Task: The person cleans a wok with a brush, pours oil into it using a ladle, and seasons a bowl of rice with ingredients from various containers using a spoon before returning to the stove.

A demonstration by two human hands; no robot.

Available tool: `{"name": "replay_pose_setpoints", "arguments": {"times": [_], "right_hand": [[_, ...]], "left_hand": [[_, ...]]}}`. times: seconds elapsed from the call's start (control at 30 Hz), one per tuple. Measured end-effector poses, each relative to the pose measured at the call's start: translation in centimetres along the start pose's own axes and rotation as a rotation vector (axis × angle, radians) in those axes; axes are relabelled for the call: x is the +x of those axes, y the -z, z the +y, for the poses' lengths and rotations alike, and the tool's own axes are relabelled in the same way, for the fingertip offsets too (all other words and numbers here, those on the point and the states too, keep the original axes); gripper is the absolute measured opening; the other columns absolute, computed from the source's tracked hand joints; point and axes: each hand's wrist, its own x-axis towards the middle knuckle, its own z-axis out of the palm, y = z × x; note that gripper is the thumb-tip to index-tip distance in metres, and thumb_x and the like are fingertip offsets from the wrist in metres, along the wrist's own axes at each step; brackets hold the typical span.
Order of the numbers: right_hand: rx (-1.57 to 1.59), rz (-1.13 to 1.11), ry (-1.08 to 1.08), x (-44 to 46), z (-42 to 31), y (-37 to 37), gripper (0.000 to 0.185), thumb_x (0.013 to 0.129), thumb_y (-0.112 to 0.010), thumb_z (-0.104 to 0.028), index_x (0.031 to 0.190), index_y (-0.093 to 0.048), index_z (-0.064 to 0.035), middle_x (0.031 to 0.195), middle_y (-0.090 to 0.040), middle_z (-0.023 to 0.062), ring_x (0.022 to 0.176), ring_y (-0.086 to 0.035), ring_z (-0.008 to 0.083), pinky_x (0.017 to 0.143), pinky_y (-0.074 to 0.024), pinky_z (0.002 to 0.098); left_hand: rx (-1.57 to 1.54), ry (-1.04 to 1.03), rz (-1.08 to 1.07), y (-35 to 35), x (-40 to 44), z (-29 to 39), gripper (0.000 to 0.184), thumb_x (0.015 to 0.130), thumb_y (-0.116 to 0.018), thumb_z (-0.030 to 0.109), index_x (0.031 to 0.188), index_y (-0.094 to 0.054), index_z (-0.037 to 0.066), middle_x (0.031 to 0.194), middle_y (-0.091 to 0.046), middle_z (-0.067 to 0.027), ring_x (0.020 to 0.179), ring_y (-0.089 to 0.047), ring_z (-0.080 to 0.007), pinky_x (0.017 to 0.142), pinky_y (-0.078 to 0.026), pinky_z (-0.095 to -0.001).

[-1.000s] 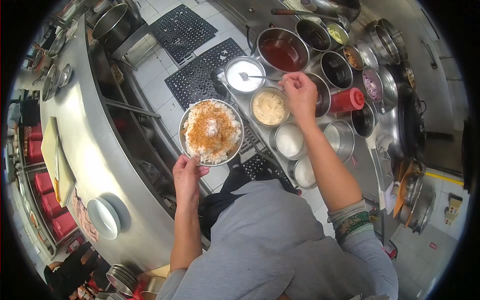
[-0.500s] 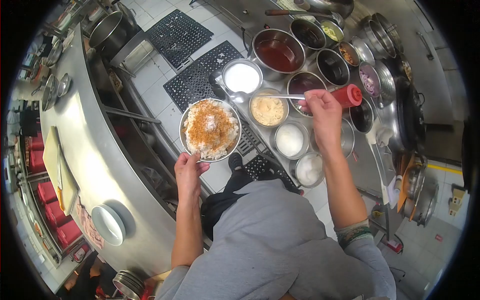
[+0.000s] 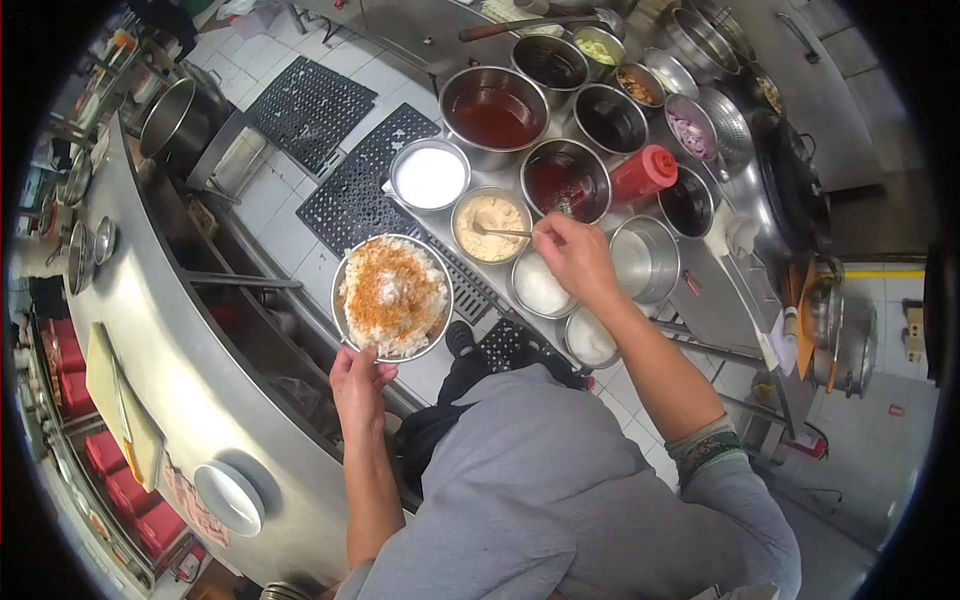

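Observation:
My left hand (image 3: 360, 385) grips the near rim of a metal bowl (image 3: 449, 317) heaped with white rice (image 3: 420, 300). Orange-brown seasoning (image 3: 388, 262) and a small white patch of powder lie on top of the rice. Pinched in my right hand (image 3: 575, 255) is the handle of a spoon (image 3: 508, 233), its tip dipped into a container of pale tan powder (image 3: 492, 215). Beside that hand are a tub of white granules (image 3: 540, 285) and another white-filled tub (image 3: 590, 338). A container of white powder (image 3: 430, 175) stands just beyond the tan one.
Pots of dark red sauce (image 3: 495, 110) and dark liquid (image 3: 611, 118) crowd the counter ahead, with a red squeeze bottle (image 3: 645, 173) among them. To the left, a steel counter (image 3: 190, 370) carries a cutting board with a knife (image 3: 122, 405) and a white bowl (image 3: 229, 497).
My right hand has brought the spoon from above the white powder container down into the tan powder. The view has shifted, and my left hand still holds the rice bowl.

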Motion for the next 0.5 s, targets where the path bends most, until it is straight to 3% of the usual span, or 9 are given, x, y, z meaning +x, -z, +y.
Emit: {"name": "replay_pose_setpoints", "arguments": {"times": [0.03,0.17,0.27,0.37,0.5], "right_hand": [[0.045,-0.016,-0.075,0.1,0.0,0.5,0.012,0.086,-0.064,-0.012,0.086,-0.066,-0.0006,0.075,-0.07,0.0146,0.068,-0.069,0.026,0.065,-0.0535,0.0358],[0.372,-0.009,-0.269,0.7,4.5,0.2,0.01,0.086,-0.062,-0.008,0.087,-0.067,0.0003,0.073,-0.069,0.0047,0.069,-0.066,0.0094,0.064,-0.0522,0.0279],[0.563,0.011,-0.384,0.7,6.1,0.6,0.01,0.087,-0.062,-0.008,0.088,-0.067,0.0004,0.073,-0.07,0.0056,0.069,-0.067,0.01,0.066,-0.0529,0.0281],[0.506,0.035,-0.435,0.7,5.4,1.3,0.009,0.092,-0.062,-0.008,0.091,-0.065,0.0014,0.078,-0.069,0.0052,0.069,-0.064,0.0091,0.065,-0.0513,0.0237],[0.184,0.01,-0.177,0.4,2.9,0.8,0.01,0.09,-0.063,-0.006,0.095,-0.066,0.0014,0.077,-0.069,0.0058,0.071,-0.066,0.0108,0.068,-0.0527,0.0262]], "left_hand": [[-0.006,-0.009,0.006,-0.2,-0.3,0.2,0.013,0.093,-0.064,0.016,0.088,-0.054,0.008,0.082,-0.066,-0.0048,0.063,-0.064,-0.013,0.059,-0.055,-0.0252],[-0.014,-0.016,0.008,0.4,-0.3,0.0,0.013,0.093,-0.064,0.015,0.087,-0.054,0.009,0.082,-0.066,-0.0051,0.062,-0.065,-0.0131,0.058,-0.054,-0.0252],[-0.019,-0.019,0.014,0.2,-0.7,0.5,0.014,0.093,-0.064,0.015,0.086,-0.054,0.009,0.081,-0.066,-0.0051,0.062,-0.065,-0.0134,0.058,-0.054,-0.0253],[-0.02,-0.015,0.016,0.4,-0.5,0.3,0.014,0.093,-0.064,0.015,0.086,-0.054,0.009,0.081,-0.066,-0.005,0.061,-0.064,-0.0135,0.058,-0.054,-0.0254],[-0.026,-0.021,-0.003,0.6,-0.3,-0.1,0.013,0.093,-0.064,0.014,0.086,-0.054,0.01,0.081,-0.066,-0.0048,0.062,-0.064,-0.0134,0.06,-0.054,-0.0263]]}}
